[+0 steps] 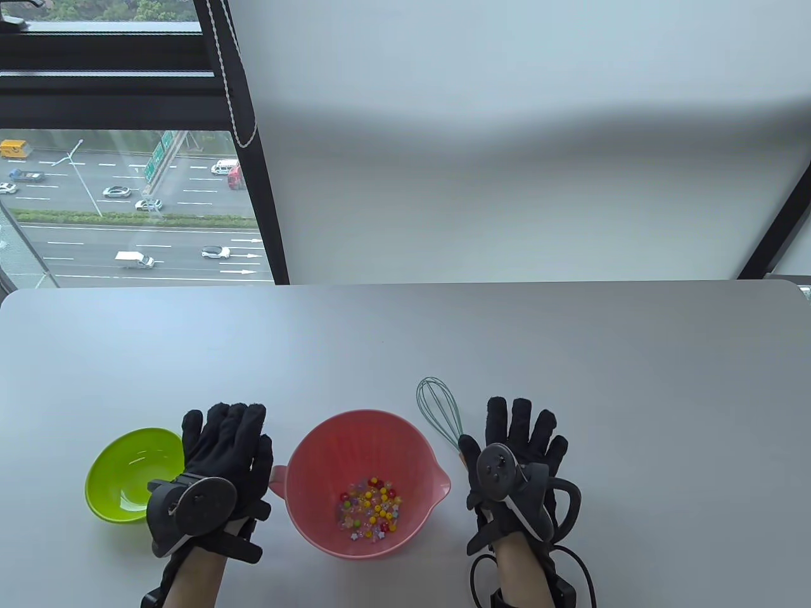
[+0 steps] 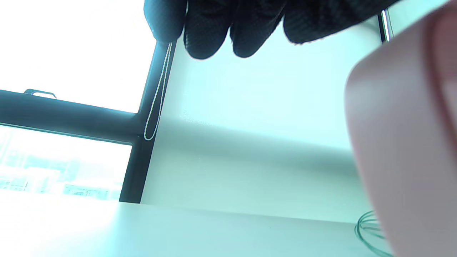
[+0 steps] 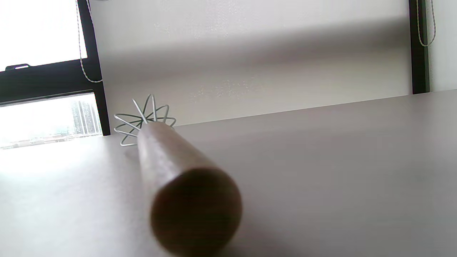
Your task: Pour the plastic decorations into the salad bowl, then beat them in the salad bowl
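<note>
A pink salad bowl [image 1: 315, 443] with a spout stands at the table's front centre, and coloured plastic decorations [image 1: 370, 510] lie in its bottom. A green bowl [image 1: 120, 481] to its left looks empty. My left hand [image 1: 225, 437] lies between the two bowls, fingers straight, holding nothing. The whisk [image 1: 437, 405] lies right of the pink bowl, with its wooden handle running under my right hand [image 1: 519, 430], whose fingers are straight and spread. In the right wrist view the whisk handle [image 3: 178, 178] lies flat on the table with no fingers around it. The left wrist view shows my fingertips [image 2: 207, 28] beside the pink bowl's wall [image 2: 403, 142].
The grey table [image 1: 405, 342] stretches back to a wall and a window frame [image 1: 253, 158] with a bead cord. The whisk's wire head [image 2: 367, 232] shows past the pink bowl in the left wrist view.
</note>
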`<state>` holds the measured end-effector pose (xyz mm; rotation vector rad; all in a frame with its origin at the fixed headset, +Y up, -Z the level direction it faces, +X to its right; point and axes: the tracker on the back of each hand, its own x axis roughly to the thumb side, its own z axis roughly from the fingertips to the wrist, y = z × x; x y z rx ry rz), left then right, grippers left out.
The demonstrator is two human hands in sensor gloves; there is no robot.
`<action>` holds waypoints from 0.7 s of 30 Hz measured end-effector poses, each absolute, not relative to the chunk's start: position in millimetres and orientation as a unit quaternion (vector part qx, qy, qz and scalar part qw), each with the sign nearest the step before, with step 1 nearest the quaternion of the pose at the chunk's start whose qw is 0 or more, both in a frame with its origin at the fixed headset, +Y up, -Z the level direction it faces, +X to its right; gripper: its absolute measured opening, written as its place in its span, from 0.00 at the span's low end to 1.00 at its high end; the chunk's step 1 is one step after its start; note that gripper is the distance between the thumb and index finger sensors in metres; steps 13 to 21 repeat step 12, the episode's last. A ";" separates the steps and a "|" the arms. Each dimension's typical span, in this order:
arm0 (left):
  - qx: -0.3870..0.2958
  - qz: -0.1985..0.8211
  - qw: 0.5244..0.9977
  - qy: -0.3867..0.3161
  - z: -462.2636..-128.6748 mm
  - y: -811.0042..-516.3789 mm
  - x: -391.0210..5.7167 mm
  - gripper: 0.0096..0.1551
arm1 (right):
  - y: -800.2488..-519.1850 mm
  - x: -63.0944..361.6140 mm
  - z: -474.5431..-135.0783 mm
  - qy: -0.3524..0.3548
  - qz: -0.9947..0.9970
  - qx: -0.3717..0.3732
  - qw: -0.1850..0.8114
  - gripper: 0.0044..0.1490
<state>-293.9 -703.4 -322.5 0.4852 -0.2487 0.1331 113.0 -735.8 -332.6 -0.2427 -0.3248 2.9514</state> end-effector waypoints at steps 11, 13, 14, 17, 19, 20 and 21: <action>0.210 0.061 0.970 -0.110 -328.1 -714.5 -297.3 0.42 | -745.1 116.3 -334.4 -0.064 0.989 -0.074 0.113 0.53; 0.210 0.058 0.970 -0.110 -327.8 -714.1 -297.3 0.43 | -745.9 115.7 -334.7 -0.062 0.989 -0.073 0.114 0.53; 0.210 0.058 0.970 -0.110 -327.8 -714.1 -297.3 0.43 | -745.9 115.7 -334.7 -0.062 0.989 -0.073 0.114 0.53; 0.210 0.058 0.970 -0.110 -327.8 -714.1 -297.3 0.43 | -745.9 115.7 -334.7 -0.062 0.989 -0.073 0.114 0.53; 0.210 0.058 0.970 -0.110 -327.8 -714.1 -297.3 0.43 | -745.9 115.7 -334.7 -0.062 0.989 -0.073 0.114 0.53; 0.210 0.058 0.970 -0.110 -327.8 -714.1 -297.3 0.43 | -745.9 115.7 -334.7 -0.062 0.989 -0.073 0.114 0.53; 0.210 0.058 0.970 -0.110 -327.8 -714.1 -297.3 0.43 | -745.9 115.7 -334.7 -0.062 0.989 -0.073 0.114 0.53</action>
